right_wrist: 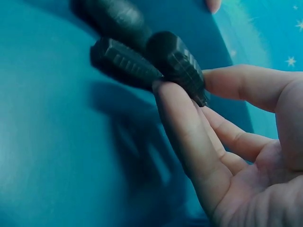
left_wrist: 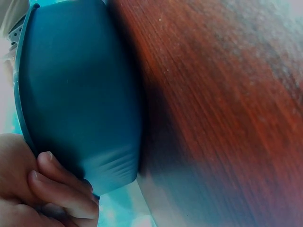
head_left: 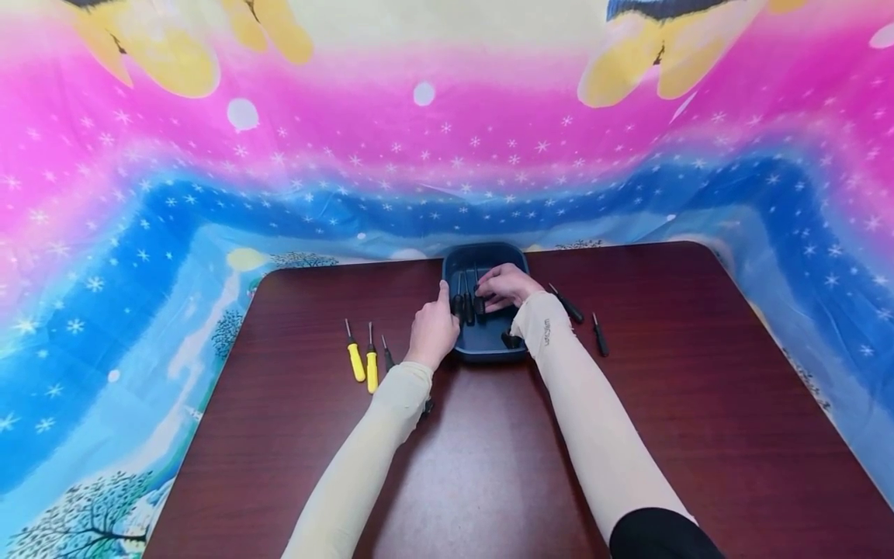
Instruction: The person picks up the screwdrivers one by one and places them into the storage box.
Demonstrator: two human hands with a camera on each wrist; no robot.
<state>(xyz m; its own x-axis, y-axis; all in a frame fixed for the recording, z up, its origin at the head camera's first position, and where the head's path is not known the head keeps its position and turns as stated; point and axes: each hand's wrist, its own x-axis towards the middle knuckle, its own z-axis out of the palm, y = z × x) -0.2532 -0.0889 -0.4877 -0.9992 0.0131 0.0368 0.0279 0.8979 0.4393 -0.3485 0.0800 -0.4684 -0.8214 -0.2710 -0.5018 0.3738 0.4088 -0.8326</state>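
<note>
Inside the dark blue tray [head_left: 489, 341], my right hand [head_left: 508, 286] pinches a black-handled screwdriver [head_left: 479, 303] between thumb and finger; the right wrist view shows its ribbed handle [right_wrist: 176, 61] at the fingertips. Two other black handles, one of them a ribbed handle [right_wrist: 125, 64], lie beside it. My left hand [head_left: 433, 330] is at the tray's left side, one finger pointing along the rim. In the left wrist view, the curled fingers of the left hand [left_wrist: 52, 189] rest against the tray's outer wall [left_wrist: 80, 90], and its grip on the rim is partly hidden.
Two yellow-handled screwdrivers, one at the far left [head_left: 356, 362], lie left of the tray with a dark one [head_left: 387, 353]. Two black screwdrivers, the nearer one [head_left: 601, 338] and another [head_left: 569, 304], lie to its right. A black object [head_left: 511, 340] sits in the tray's near right corner.
</note>
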